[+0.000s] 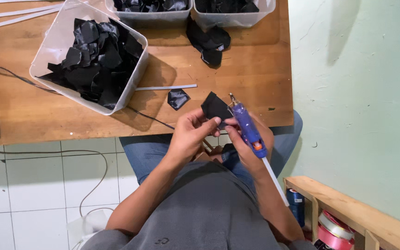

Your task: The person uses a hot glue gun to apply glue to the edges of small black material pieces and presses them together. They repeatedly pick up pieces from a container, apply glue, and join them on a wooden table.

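**Q:** What do the two hands hold?

**A:** The right hand [248, 148] is wrapped tight around a blue glue gun [247, 128], nozzle pointing up and away from the body, with a white glue stick [275, 181] projecting from its rear towards the person. The left hand [191, 134] has thumb and fingers pinched together on a black fabric piece [215, 107], held just above the near edge of the wooden table [246, 69]. The gun's nozzle sits just beside the upper right corner of that piece; whether it touches cannot be told.

**Q:** What lies around the hands?

**A:** On the table just left of the held piece lies a small black scrap [178, 98], and beside it a thin white strip [167, 87]. Farther left stands a clear plastic tub [54, 39] filled with black cut pieces. Two more clear tubs [230, 18] sit at the far edge, with a loose pile of black pieces [209, 42] in front of them. A dark cord [19, 78] runs across the table and under the big tub. At lower right, a wooden shelf [348, 206] holds a blue thread spool [296, 203] and pink ribbon rolls [334, 231]. Below is a white tiled floor [33, 185].
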